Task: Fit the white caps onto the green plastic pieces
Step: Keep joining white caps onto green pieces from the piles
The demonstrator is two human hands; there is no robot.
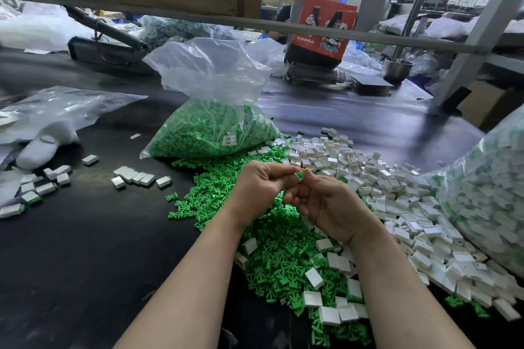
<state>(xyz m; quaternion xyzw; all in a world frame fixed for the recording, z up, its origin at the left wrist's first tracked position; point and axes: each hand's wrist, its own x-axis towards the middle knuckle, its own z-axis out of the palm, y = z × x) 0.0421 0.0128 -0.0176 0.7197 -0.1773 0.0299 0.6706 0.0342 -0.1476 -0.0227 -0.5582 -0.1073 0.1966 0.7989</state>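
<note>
My left hand (259, 190) and my right hand (329, 204) meet above the piles and together pinch one small white cap with a green piece in it (299, 175). Under my hands a heap of loose green plastic pieces (272, 252) covers the dark table. A heap of loose white caps (397, 195) spreads to the right of it. Some white caps (330, 314) lie on top of the green pieces near my right forearm.
An open clear bag of green pieces (209, 133) stands behind the piles. A big clear bag of white and green parts (487, 195) bulges at the right edge. Several capped pieces (133, 177) lie to the left on the black table (85, 249). A person sits across the table behind a red bag (320, 28).
</note>
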